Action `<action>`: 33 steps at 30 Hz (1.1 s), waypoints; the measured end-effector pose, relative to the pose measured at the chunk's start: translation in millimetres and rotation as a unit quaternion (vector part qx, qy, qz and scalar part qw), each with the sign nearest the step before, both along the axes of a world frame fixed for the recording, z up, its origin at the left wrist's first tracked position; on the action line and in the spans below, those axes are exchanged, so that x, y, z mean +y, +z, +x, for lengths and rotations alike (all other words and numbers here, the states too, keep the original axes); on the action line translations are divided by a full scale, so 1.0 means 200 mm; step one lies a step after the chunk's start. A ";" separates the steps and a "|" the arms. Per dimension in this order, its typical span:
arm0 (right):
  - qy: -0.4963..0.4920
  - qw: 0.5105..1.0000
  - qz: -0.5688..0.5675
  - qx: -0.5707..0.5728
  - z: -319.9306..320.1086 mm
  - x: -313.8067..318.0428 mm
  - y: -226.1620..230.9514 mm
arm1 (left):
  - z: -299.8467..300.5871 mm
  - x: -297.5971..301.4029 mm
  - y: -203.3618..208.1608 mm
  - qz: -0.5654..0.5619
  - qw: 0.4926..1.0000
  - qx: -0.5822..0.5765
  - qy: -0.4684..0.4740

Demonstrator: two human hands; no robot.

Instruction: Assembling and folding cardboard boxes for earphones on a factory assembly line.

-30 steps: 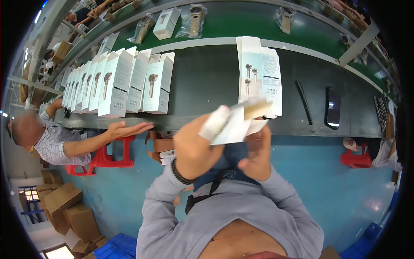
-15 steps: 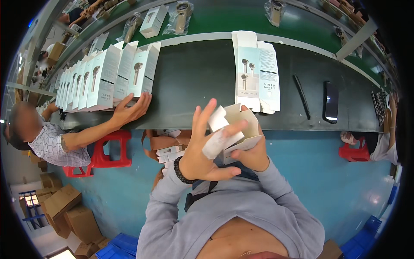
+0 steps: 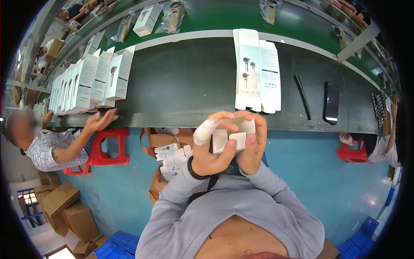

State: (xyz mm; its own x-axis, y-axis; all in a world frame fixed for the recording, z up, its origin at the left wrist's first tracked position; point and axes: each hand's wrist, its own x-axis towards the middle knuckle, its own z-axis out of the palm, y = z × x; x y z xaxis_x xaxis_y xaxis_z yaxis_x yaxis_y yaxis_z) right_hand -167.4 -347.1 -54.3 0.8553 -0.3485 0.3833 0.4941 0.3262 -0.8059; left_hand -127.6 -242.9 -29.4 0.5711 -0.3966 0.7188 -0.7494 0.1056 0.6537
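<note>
A small white carton (image 3: 219, 141), open at the end facing up, is held between both hands just in front of the table's near edge. My left hand (image 3: 209, 157), with a white wrapping on one finger and a dark beaded bracelet at the wrist, has its fingers and thumb closed at the open end by the flaps. My right hand (image 3: 254, 149) grips the carton's right side. The lower carton is hidden by the hands. Beyond them, flattened printed cartons (image 3: 254, 77) lie stacked on the dark table (image 3: 181, 82).
Upright printed boxes (image 3: 84, 84) stand in a row at the left, by a co-worker's hand (image 3: 100, 121). A black pen (image 3: 302, 97) and phone (image 3: 331, 102) lie at the right. Bagged devices (image 3: 173, 17) rest on the green belt (image 3: 220, 17). More cartons (image 3: 173, 155) sit below the table edge.
My left hand has turned inward and closed onto the carton's open end, and the flaps have shifted. At the left, the row of boxes has moved left and the co-worker's hand has come off it.
</note>
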 end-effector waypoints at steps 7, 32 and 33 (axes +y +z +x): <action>-0.029 0.998 -0.010 -0.054 0.03 0.01 -0.02 | 0.02 0.02 -0.01 0.005 1.000 0.002 -0.006; 0.188 0.950 -0.241 0.057 0.07 0.00 -0.07 | 0.10 0.17 0.23 0.089 0.995 0.028 0.035; 0.185 0.951 -0.241 0.054 0.09 -0.03 -0.03 | 0.12 0.21 0.34 0.268 0.963 0.022 0.028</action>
State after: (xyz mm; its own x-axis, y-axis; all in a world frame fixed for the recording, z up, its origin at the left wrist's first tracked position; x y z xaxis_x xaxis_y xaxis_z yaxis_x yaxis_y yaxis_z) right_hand -148.8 -353.1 -60.1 0.9287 0.1776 0.3256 0.3237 0.0408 -0.9453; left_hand -102.9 -201.0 37.9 0.6277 -0.6708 0.3951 -0.7147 -0.2954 0.6340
